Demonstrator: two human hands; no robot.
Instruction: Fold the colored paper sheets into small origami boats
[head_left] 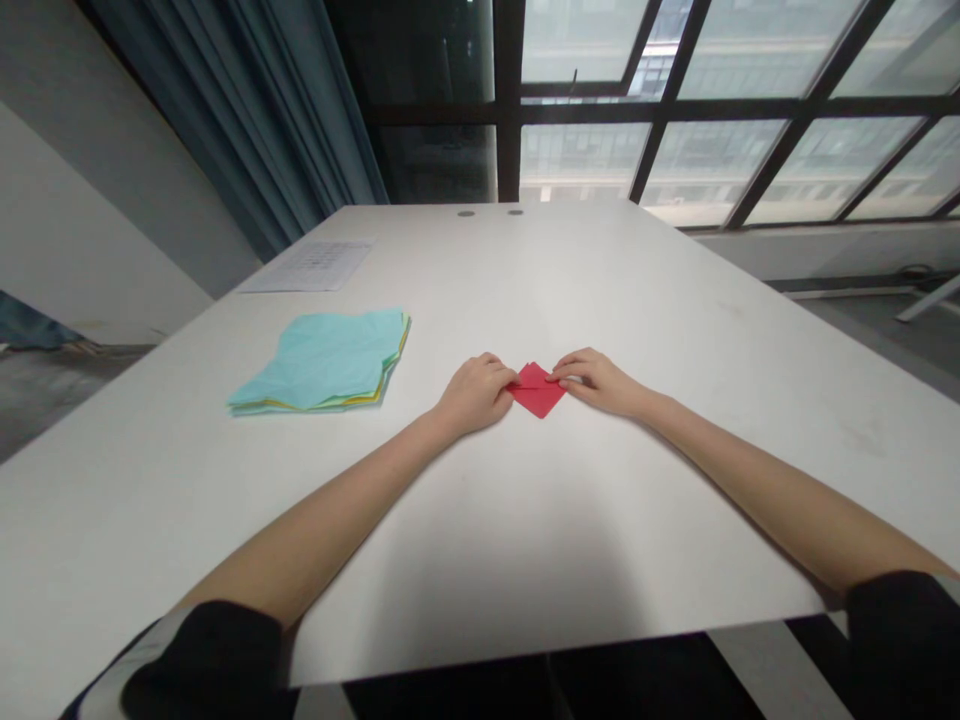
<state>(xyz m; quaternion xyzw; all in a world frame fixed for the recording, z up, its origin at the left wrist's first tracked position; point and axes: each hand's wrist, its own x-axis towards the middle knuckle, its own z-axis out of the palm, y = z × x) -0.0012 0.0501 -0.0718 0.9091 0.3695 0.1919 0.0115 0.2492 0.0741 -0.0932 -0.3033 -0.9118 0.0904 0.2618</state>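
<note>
A small folded piece of red paper [538, 393] lies on the white table [525, 520], pointed toward me. My left hand [474, 392] is curled at its left corner, fingers pinched on the paper's edge. My right hand [592, 381] rests at the right corner, fingertips pressed together on the paper. Both forearms reach in from the near edge of the table.
A stack of coloured paper sheets [326, 361], light blue on top, lies to the left. A printed white sheet [309, 266] sits at the far left of the table. Windows [675, 110] and a blue curtain [255, 120] stand behind the table.
</note>
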